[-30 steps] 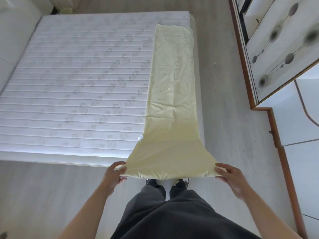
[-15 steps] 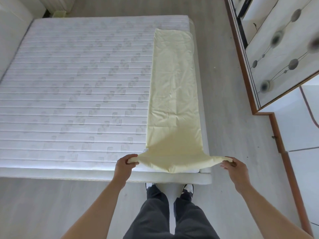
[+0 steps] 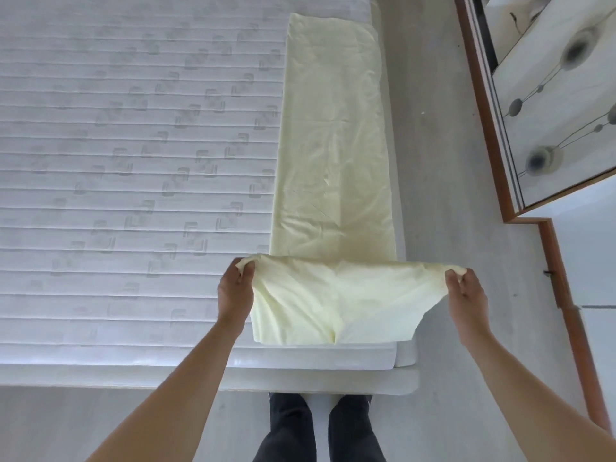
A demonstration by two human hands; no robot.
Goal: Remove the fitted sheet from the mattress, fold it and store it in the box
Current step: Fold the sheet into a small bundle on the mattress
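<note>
The pale yellow fitted sheet (image 3: 333, 128) lies folded into a long narrow strip along the right side of the bare white quilted mattress (image 3: 133, 161). Its near end is lifted and doubled over above the strip. My left hand (image 3: 235, 291) pinches the left corner of that lifted end. My right hand (image 3: 465, 295) pinches the right corner, and the cloth is stretched between them, sagging down to the mattress near the foot edge. No box is in view.
Grey floor (image 3: 440, 161) runs along the right of the bed. A wardrobe with a brown frame and patterned sliding doors (image 3: 550, 95) stands at the right. My legs and shoes (image 3: 320, 428) are at the foot of the white bed base (image 3: 300, 375).
Both hands have carried the sheet's near end up from beyond the foot edge and forward over the mattress, folding it back onto the strip. The view has closed in on the bed.
</note>
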